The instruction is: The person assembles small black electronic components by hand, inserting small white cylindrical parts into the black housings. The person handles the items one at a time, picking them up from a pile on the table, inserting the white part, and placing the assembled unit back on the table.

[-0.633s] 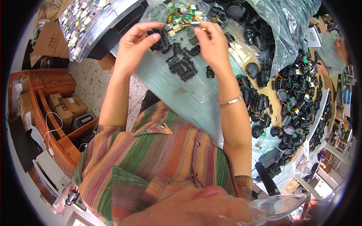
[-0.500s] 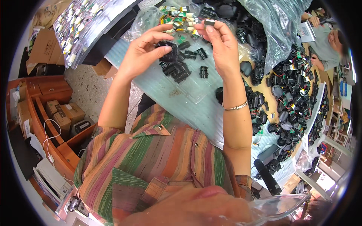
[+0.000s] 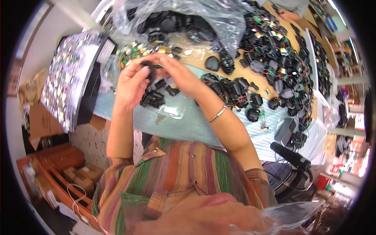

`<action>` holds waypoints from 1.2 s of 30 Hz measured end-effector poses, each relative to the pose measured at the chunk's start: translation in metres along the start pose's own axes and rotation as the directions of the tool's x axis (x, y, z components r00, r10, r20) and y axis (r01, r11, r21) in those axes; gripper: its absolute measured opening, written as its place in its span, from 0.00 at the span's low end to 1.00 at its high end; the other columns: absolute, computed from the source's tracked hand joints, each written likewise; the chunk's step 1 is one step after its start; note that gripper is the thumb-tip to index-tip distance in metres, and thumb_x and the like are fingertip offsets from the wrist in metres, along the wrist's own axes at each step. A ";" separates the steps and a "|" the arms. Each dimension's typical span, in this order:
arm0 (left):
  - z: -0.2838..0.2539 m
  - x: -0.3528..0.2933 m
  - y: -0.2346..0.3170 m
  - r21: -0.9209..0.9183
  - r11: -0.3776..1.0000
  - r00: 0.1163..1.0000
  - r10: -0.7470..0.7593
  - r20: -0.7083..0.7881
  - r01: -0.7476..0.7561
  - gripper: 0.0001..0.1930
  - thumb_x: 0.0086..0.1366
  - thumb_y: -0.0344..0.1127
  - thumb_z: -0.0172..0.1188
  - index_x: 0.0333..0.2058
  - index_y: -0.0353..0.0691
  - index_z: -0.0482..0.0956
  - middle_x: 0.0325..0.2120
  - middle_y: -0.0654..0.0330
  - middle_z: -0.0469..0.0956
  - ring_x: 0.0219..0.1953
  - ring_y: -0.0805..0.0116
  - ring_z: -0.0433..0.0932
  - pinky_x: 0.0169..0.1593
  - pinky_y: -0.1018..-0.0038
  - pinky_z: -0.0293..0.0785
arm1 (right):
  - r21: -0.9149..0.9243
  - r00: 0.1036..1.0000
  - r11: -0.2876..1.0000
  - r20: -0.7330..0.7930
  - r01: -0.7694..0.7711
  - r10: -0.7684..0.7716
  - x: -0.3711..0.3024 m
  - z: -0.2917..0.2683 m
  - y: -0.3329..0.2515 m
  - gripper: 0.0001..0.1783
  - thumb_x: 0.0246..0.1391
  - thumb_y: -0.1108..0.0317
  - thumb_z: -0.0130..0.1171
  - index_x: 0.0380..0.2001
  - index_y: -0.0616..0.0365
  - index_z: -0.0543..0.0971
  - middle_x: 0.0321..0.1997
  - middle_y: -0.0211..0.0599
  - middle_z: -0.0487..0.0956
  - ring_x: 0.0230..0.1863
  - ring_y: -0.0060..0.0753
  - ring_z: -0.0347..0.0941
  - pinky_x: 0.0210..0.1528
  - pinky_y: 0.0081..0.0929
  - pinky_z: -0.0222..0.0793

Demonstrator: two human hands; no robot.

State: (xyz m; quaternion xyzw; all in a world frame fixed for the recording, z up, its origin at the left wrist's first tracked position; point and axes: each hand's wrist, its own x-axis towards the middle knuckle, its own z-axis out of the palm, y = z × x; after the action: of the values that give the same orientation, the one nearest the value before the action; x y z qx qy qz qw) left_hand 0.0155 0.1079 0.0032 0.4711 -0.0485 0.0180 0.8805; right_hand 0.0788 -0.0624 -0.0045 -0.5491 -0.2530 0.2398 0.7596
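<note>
Left hand [image 3: 131,84] and right hand [image 3: 182,78] meet above the pale work mat [image 3: 188,121], fingers pinched narrowly around a small black plastic part [image 3: 149,70], over the pile of black parts [image 3: 154,96]

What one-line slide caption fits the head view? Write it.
Left hand and right hand hold a small black part together above a table strewn with black parts.

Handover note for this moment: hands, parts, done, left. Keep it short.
Left hand: raised over the table, fingers closed on a small black part.
Right hand: fingers meet the same part from the other side.
Parts: a small heap of black parts lies under the hands on the pale mat; green-tipped pieces lie behind; a large pile of wired black parts is to the right.
Done: one part picked up.
Left: the heap below is untouched.
</note>
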 end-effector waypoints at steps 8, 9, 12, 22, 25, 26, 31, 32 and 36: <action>-0.003 0.004 -0.003 -0.137 0.991 0.983 -0.013 -0.183 -0.012 0.15 0.70 0.28 0.56 0.54 0.32 0.74 0.45 0.54 0.79 0.42 0.65 0.81 0.47 0.72 0.80 | 0.007 0.976 0.977 -0.059 -0.212 0.212 -0.031 -0.022 -0.004 0.18 0.66 0.65 0.56 0.57 0.58 0.74 0.41 0.31 0.78 0.37 0.22 0.75 0.47 0.23 0.71; -0.002 0.004 -0.005 -0.100 0.995 0.986 -0.010 -0.167 -0.007 0.15 0.70 0.28 0.56 0.53 0.31 0.74 0.45 0.54 0.79 0.42 0.66 0.81 0.47 0.72 0.80 | -0.006 0.980 0.987 -0.118 -0.162 0.160 -0.035 -0.023 -0.005 0.18 0.65 0.66 0.57 0.56 0.58 0.74 0.43 0.31 0.78 0.38 0.22 0.75 0.47 0.22 0.71; 0.004 0.005 -0.012 0.010 1.000 0.992 -0.019 -0.127 0.020 0.13 0.70 0.28 0.56 0.51 0.32 0.75 0.43 0.54 0.80 0.41 0.67 0.81 0.47 0.73 0.79 | 0.046 0.969 0.999 -0.246 -0.009 0.020 -0.045 -0.029 -0.003 0.20 0.61 0.71 0.60 0.56 0.58 0.75 0.49 0.32 0.75 0.43 0.21 0.73 0.49 0.23 0.71; 0.020 0.004 -0.022 0.452 0.888 0.985 -0.011 -0.171 0.089 0.14 0.67 0.25 0.59 0.51 0.35 0.75 0.44 0.60 0.80 0.39 0.77 0.80 0.32 0.81 0.81 | 0.342 0.928 0.904 -0.349 0.256 -0.131 -0.075 -0.044 -0.001 0.22 0.57 0.78 0.64 0.55 0.61 0.73 0.48 0.36 0.77 0.46 0.23 0.74 0.50 0.25 0.75; 0.029 0.002 -0.022 0.560 0.824 0.983 0.026 -0.182 0.082 0.16 0.64 0.24 0.62 0.51 0.36 0.75 0.45 0.60 0.79 0.40 0.78 0.79 0.30 0.83 0.79 | 0.165 0.916 0.954 -0.359 0.251 -0.179 -0.079 -0.049 0.008 0.23 0.58 0.77 0.63 0.57 0.62 0.71 0.49 0.36 0.75 0.45 0.23 0.74 0.49 0.25 0.75; 0.034 0.003 -0.022 0.584 0.806 0.982 0.020 -0.189 0.096 0.17 0.63 0.23 0.63 0.51 0.36 0.75 0.46 0.60 0.78 0.40 0.78 0.78 0.30 0.83 0.79 | 0.072 0.909 0.965 -0.360 0.252 -0.210 -0.081 -0.049 0.011 0.24 0.59 0.77 0.62 0.58 0.63 0.70 0.50 0.36 0.75 0.45 0.22 0.74 0.48 0.24 0.75; 0.047 0.003 -0.032 0.606 0.791 0.995 -0.040 -0.087 0.085 0.16 0.64 0.24 0.62 0.51 0.38 0.77 0.46 0.63 0.78 0.42 0.79 0.78 0.33 0.84 0.79 | -0.172 0.886 0.949 -0.346 0.264 -0.309 -0.081 -0.032 -0.001 0.27 0.57 0.75 0.64 0.59 0.61 0.69 0.48 0.36 0.75 0.40 0.21 0.75 0.44 0.21 0.72; 0.050 0.002 -0.033 0.586 0.802 0.993 -0.074 -0.095 0.115 0.16 0.65 0.24 0.62 0.51 0.38 0.77 0.46 0.62 0.78 0.42 0.79 0.78 0.33 0.83 0.80 | -0.274 0.885 0.931 -0.332 0.240 -0.326 -0.083 -0.033 0.002 0.28 0.56 0.75 0.66 0.58 0.61 0.69 0.47 0.36 0.76 0.39 0.21 0.75 0.44 0.20 0.72; 0.055 -0.001 -0.036 0.371 0.921 0.992 -0.113 -0.047 0.123 0.21 0.66 0.24 0.60 0.58 0.37 0.71 0.48 0.60 0.77 0.45 0.75 0.77 0.41 0.78 0.82 | -0.549 0.873 0.820 -0.309 0.161 -0.378 -0.083 -0.036 -0.003 0.20 0.51 0.75 0.69 0.48 0.60 0.78 0.42 0.36 0.78 0.35 0.25 0.76 0.39 0.22 0.72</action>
State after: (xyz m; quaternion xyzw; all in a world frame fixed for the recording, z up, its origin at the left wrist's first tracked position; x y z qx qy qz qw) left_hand 0.0136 0.0418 0.0037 0.6316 -0.0049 -0.0203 0.7751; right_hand 0.0397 -0.1427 -0.0216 -0.7240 -0.2209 -0.0664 0.6501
